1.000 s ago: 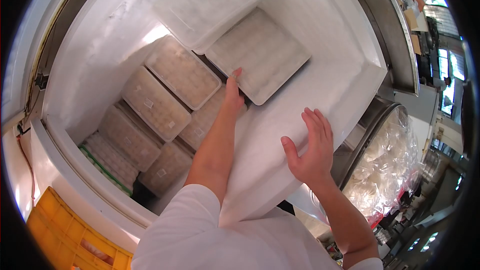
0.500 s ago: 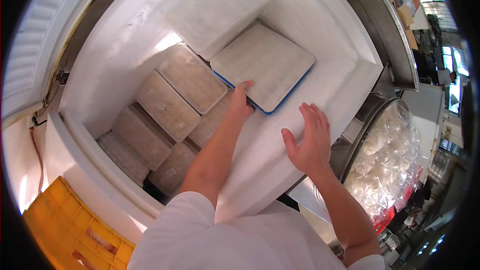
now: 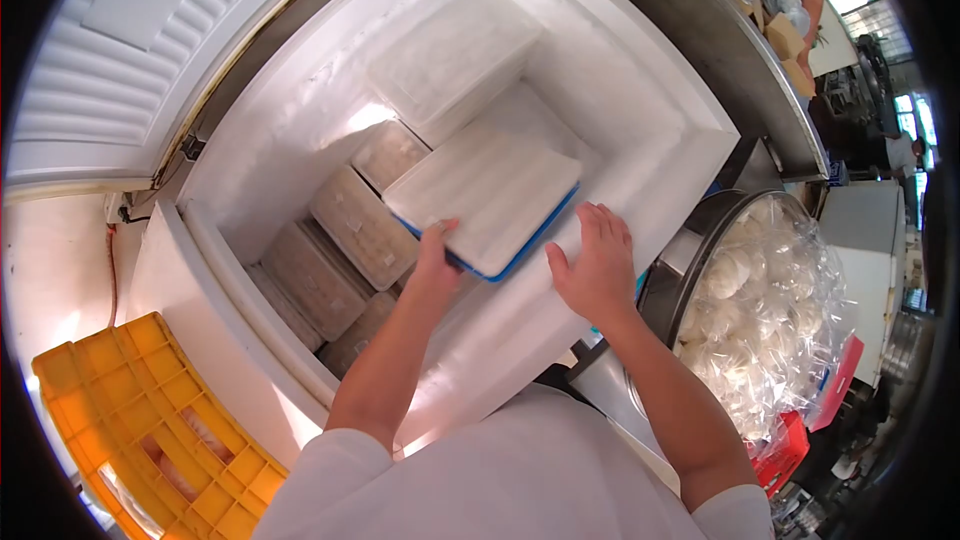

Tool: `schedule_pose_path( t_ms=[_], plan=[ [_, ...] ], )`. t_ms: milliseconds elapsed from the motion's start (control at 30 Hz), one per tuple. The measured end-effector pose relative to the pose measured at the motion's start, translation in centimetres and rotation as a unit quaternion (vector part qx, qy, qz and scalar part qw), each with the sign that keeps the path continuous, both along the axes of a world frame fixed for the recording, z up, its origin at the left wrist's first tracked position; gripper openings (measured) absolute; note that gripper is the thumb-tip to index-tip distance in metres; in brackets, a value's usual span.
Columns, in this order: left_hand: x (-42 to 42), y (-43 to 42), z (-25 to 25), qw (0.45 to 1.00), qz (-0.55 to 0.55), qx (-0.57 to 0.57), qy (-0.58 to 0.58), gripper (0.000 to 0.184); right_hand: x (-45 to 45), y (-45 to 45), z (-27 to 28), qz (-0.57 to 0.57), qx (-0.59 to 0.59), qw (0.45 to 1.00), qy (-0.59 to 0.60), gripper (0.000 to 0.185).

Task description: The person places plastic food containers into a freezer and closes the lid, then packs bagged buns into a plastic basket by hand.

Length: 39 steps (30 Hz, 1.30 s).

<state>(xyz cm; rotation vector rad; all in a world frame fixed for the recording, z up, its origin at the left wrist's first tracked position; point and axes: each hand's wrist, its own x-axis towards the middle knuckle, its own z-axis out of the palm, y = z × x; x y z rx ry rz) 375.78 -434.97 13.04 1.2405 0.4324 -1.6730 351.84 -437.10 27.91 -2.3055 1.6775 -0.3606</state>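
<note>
My left hand (image 3: 437,258) grips the near corner of a frosted, flat container (image 3: 490,190) with a pale lid and a blue lower edge. Its thumb lies on top and the other fingers are hidden underneath. The container is tilted inside a white chest freezer (image 3: 690,160). To the right of it, my right hand (image 3: 597,262) hangs over the freezer's near wall, fingers spread, holding nothing. Several lidded, frosted boxes, among them a long one (image 3: 365,225), lie to the left of the container. A large whitish box (image 3: 455,50) stands behind it.
A yellow plastic crate (image 3: 150,420) stands at the lower left, below the raised freezer lid (image 3: 130,70). On the right is a large round metal pan (image 3: 690,290) of pale round items under clear plastic (image 3: 765,310). Another person's arm (image 3: 812,15) shows at the upper right.
My left hand has drawn the container nearer and to the left, uncovering more of the freezer behind it. My right hand stays spread and apart from it. The view has shifted.
</note>
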Motion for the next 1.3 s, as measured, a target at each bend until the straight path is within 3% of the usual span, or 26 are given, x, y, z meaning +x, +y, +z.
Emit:
schedule_pose_path(
  t_ms=[333, 633, 1033, 1133, 1200, 1300],
  plan=[
    [7.9, 12.3, -0.4, 0.986, 0.093, -0.025, -0.137, 0.058, -0.3, 0.4, 0.1, 0.0, 0.015, 1.0, 0.007, 0.06],
    [16.6, 14.0, -8.8, 0.966, 0.223, -0.019, -0.133, 0.059, -0.1, 0.0, 0.0, 0.002, 0.02, 1.0, 0.009, 0.062],
    [23.7, 13.8, -14.1, 0.972, 0.171, 0.021, -0.159, 0.064, 0.2, -0.2, 0.0, 0.002, 0.038, 0.999, 0.025, 0.061],
    [24.8, 12.3, -14.6, 0.931, 0.131, 0.167, -0.298, 0.067, 0.2, -0.2, 0.0, -0.002, 0.032, 0.999, 0.019, 0.062],
    [26.0, 11.8, -14.6, 0.888, -0.006, 0.192, -0.418, 0.068, 0.2, -0.2, 0.2, -0.003, 0.031, 0.999, 0.015, 0.062],
    [26.0, 10.3, -13.8, 0.75, -0.118, 0.273, -0.591, 0.065, 0.1, -0.1, 0.1, -0.003, 0.013, 1.0, 0.001, 0.062]
  ],
)
